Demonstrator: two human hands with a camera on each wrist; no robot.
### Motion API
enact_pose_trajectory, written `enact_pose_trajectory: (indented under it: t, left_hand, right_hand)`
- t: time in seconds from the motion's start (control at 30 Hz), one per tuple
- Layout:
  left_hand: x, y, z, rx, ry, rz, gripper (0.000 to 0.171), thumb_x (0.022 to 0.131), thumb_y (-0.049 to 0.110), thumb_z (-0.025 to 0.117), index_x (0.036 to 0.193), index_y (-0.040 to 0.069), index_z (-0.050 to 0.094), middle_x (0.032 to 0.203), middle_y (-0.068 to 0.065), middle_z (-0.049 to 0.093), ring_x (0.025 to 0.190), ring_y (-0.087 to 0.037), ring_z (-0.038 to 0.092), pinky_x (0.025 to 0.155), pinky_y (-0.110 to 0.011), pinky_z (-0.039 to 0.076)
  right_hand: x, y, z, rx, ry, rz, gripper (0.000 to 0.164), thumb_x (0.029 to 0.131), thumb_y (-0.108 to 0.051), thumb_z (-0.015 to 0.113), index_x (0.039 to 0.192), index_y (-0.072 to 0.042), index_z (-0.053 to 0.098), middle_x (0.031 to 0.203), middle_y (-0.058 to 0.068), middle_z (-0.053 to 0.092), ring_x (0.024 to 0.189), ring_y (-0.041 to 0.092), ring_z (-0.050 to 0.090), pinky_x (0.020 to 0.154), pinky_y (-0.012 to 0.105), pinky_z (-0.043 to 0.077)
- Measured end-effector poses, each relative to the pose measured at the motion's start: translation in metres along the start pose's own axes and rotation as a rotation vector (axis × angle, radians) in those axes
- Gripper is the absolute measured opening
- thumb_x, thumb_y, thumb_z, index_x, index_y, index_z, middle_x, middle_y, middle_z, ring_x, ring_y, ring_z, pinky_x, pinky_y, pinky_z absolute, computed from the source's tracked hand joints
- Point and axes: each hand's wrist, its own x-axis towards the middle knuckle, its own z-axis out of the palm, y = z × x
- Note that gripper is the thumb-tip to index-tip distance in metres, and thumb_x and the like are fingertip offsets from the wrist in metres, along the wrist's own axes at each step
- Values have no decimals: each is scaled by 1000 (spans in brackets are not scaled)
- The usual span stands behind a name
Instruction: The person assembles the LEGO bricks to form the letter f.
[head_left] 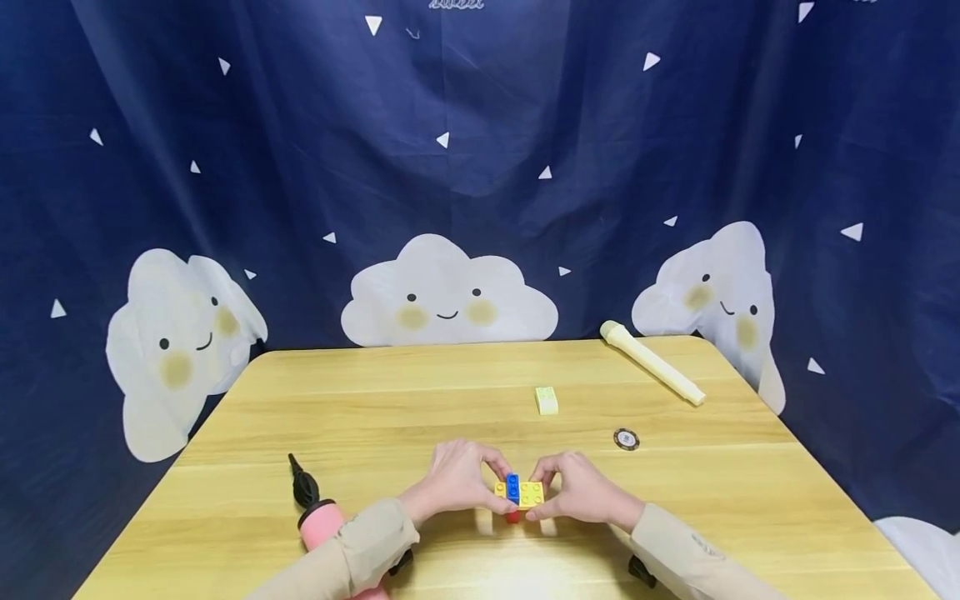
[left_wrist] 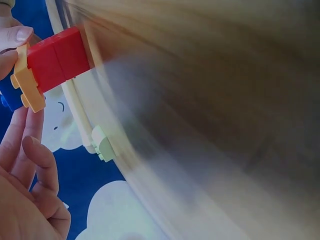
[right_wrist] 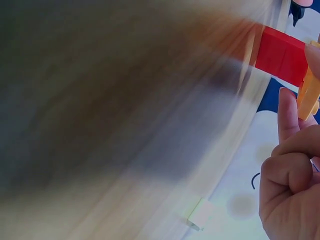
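Observation:
Both hands meet over a small stack of toy bricks at the table's front middle. The stack has a yellow brick (head_left: 532, 494) lying across the red bricks (left_wrist: 57, 55), with a blue brick (head_left: 513, 487) on top. My left hand (head_left: 459, 479) pinches the stack at the blue brick and the left part of the yellow one. My right hand (head_left: 587, 492) pinches the right end of the yellow brick (right_wrist: 309, 97) between thumb and fingers. In the wrist views the red bricks stand on the table below the yellow brick; the head view mostly hides them.
A pale yellow brick (head_left: 547, 401) lies beyond the hands. A dark-rimmed round chip (head_left: 626, 439) and a cream microphone-shaped object (head_left: 652, 362) lie at the right. A pink pump (head_left: 322, 523) with a black nozzle lies under the left forearm. A dark blue curtain (head_left: 480, 192) hangs behind the table (head_left: 360, 400).

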Motion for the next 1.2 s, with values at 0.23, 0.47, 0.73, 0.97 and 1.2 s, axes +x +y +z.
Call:
enact_pose_trajectory:
  t: [0.23,0.47,0.73,0.97,1.2]
  left_hand:
    - [-1,1,1,7,-5,-6,34,52,55,84,76,35,70,70,29,63,55,2,35,60,-27,31]
    - [-2,0,2,16,-14,-16,34,53,57,83,76,36,69,70,29,62,60,4,42,66,-28,31]
    - [-3,1,0,11,-17,-11,33,56,55,82,79,35,70,73,30,63,58,4,41,64,-26,32]
    - [-6,2,-1,12,-18,-36,34,55,57,83,79,36,70,73,31,62,62,5,44,68,-28,31]
    - [-10,3,-1,17,-24,-41,34,55,55,84,78,36,69,74,32,62,66,4,46,70,-28,31]
  right_hand:
    - [-1,-2,-3,1,-33,-12,31,64,-29,87,86,-17,68,73,-14,63,75,7,56,72,26,41]
    - [2,-1,-22,-25,-140,38,43,65,-23,86,100,-6,67,81,-3,65,74,13,55,65,24,42]
    - [14,19,-40,-115,48,233,38,73,-21,80,102,-1,65,79,-1,65,74,14,57,66,31,45]
    - [47,43,-36,-134,321,487,48,79,-31,75,110,2,62,89,10,69,79,21,62,67,35,48]
    - [76,49,-28,-200,365,577,55,77,-38,74,111,3,59,102,18,68,88,30,63,74,42,48]
